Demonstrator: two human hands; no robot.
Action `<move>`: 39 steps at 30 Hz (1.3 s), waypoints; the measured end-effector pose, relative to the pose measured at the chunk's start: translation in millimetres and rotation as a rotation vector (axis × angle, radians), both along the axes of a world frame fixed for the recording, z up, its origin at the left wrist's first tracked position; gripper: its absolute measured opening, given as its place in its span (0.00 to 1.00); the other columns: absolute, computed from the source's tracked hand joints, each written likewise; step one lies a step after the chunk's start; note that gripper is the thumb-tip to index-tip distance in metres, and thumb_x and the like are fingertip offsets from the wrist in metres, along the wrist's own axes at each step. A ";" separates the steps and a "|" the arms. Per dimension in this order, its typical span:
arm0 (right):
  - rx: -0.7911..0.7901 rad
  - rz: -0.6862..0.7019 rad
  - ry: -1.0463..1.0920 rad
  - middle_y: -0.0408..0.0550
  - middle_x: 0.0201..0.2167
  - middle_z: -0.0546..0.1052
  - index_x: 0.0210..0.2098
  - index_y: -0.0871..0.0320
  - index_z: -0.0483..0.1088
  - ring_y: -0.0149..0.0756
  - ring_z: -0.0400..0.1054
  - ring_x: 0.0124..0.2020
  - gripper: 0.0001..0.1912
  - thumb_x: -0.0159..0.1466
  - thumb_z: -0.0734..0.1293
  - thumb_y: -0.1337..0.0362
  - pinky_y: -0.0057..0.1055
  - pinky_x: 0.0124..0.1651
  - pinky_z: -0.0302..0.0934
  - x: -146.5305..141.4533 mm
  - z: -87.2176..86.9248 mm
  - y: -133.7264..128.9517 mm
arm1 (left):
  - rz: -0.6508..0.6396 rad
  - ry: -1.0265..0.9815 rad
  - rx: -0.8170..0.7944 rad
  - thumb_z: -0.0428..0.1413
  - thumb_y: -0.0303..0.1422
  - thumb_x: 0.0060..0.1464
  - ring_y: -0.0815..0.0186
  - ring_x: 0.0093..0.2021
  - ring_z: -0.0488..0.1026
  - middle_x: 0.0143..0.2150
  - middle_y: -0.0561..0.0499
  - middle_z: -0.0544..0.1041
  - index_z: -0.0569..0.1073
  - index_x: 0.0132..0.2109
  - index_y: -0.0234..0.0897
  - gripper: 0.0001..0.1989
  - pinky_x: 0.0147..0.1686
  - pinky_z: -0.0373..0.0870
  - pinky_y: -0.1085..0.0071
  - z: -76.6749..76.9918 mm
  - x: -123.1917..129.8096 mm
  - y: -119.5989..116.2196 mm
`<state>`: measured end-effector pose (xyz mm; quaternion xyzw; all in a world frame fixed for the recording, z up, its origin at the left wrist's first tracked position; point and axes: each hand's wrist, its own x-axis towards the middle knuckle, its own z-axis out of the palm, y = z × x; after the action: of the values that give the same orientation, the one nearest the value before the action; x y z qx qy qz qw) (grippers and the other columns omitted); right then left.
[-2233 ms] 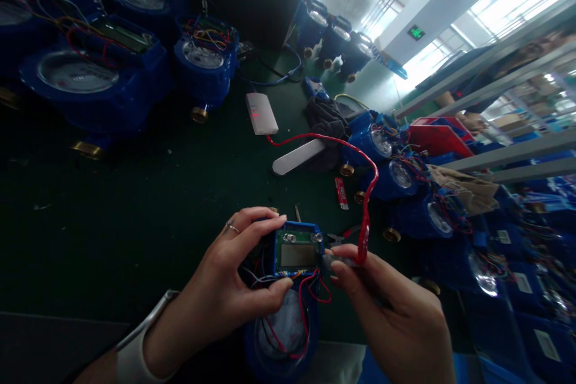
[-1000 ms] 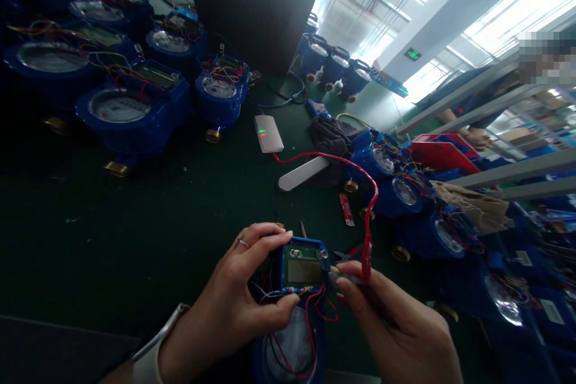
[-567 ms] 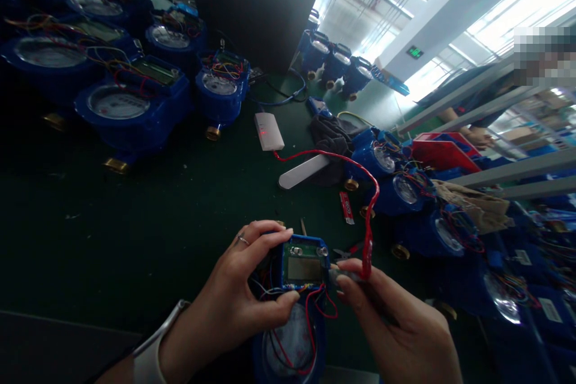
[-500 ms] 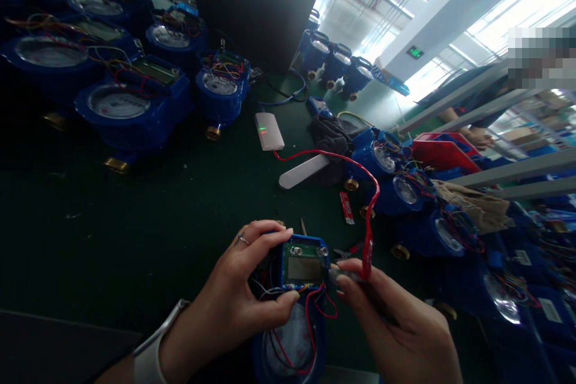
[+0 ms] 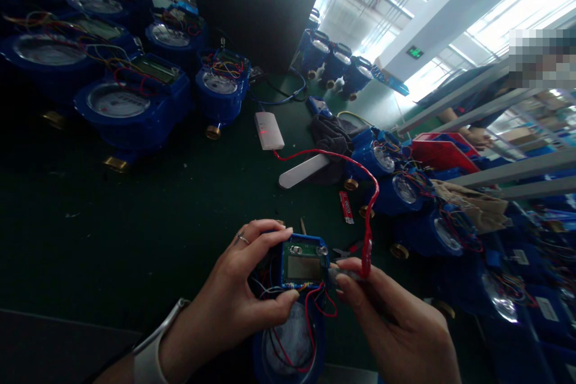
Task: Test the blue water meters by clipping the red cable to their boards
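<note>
A blue water meter [image 5: 288, 336] stands in front of me, its display module [image 5: 305, 267] showing a green circuit board and a blank-looking screen. My left hand [image 5: 243, 282] grips the module's left side, fingers on its top edge and thumb near the lower edge. Between the thumb and fingers of my right hand [image 5: 396, 312] is a small greyish connector [image 5: 344, 275], held against the module's right side. From it a red cable [image 5: 369, 210] runs up to a white box [image 5: 269, 131] with a red light. Red wires loop below the board; the connector's tip is hidden.
Several blue meters with loose wires stand at left [image 5: 130, 102] and at right [image 5: 407, 192]. A dark laptop-like panel [image 5: 252, 6] rises behind. A silver bar [image 5: 303, 171], a red-labelled battery [image 5: 346, 207] and pliers [image 5: 346, 252] lie nearby. Another person's hand [image 5: 479, 137] is beyond a red bin [image 5: 443, 153].
The green light on the white box has gone out, leaving the red one lit. Both hands and the meter stay practically where they were.
</note>
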<state>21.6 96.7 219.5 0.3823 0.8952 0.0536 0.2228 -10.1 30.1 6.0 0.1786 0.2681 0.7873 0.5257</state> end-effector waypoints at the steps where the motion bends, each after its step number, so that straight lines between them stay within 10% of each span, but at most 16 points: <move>1: -0.004 -0.002 -0.002 0.37 0.41 0.73 0.49 0.59 0.70 0.16 0.71 0.38 0.08 0.71 0.65 0.69 0.04 0.44 0.65 0.3 0.1 0.3 | 0.002 0.000 0.001 0.60 0.33 0.57 0.68 0.61 0.60 0.61 0.58 0.60 0.65 0.62 0.52 0.27 0.61 0.56 0.76 0.0 0.1 -0.2; 39: -0.084 -0.025 0.062 0.43 0.37 0.73 0.46 0.64 0.71 0.17 0.70 0.35 0.06 0.71 0.64 0.70 0.04 0.39 0.63 4.7 -9.5 3.1 | 0.027 0.004 0.026 0.60 0.33 0.58 0.63 0.61 0.60 0.62 0.54 0.60 0.66 0.62 0.51 0.26 0.60 0.60 0.69 -8.1 8.1 4.8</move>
<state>26.3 99.8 210.0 0.3851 0.8983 0.0016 0.2115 -2.0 34.9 -2.1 0.1834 0.2614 0.7973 0.5122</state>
